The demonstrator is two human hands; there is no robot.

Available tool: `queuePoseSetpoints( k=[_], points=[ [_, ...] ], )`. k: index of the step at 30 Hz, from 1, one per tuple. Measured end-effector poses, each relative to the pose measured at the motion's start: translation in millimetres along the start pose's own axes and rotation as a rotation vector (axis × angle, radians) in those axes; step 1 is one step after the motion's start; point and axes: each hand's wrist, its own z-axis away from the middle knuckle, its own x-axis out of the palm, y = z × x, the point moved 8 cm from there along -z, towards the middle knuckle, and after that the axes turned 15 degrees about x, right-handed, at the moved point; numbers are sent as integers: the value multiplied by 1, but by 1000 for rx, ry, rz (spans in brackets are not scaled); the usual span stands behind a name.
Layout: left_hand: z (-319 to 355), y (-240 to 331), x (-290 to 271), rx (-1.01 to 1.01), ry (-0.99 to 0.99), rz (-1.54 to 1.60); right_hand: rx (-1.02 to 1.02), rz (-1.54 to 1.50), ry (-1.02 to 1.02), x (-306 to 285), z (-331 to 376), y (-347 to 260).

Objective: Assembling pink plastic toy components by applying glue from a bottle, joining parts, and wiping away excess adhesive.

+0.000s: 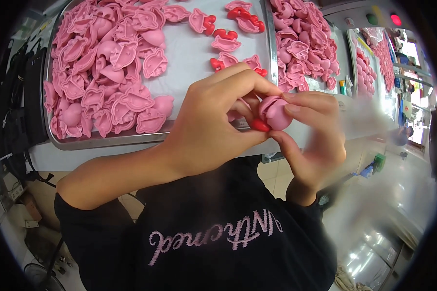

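Both hands (269, 123) pinch one pink shell piece (275, 112) just beyond the metal tray's (107, 140) near edge.

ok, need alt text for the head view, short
Two bare hands, left hand and right hand, hold a small pink plastic piece with a red part between the fingertips above a metal tray. The tray holds a heap of pink pieces and a few with red parts; a second tray of them sits beside it.
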Motion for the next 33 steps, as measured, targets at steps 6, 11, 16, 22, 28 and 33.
queuePoseSetpoints(
  k=[6,11,16,22,28,33],
  points=[
    [1,0,-2,50,28,-20,47,-22,36,4,2,4],
    [2,1,-5,86,62,-32,69,-35,30,7,3,8],
    [3,1,-7,59,64,-38,75,-56,37,8,3,8],
    [3,0,-6,64,41,-76,86,-37,21,7,3,9],
    [3,-1,-5,92,56,-67,87,47,27,7,4,6],
    [3,0,-5,105,53,-88,79,63,56,6,6,5]
  ],
)
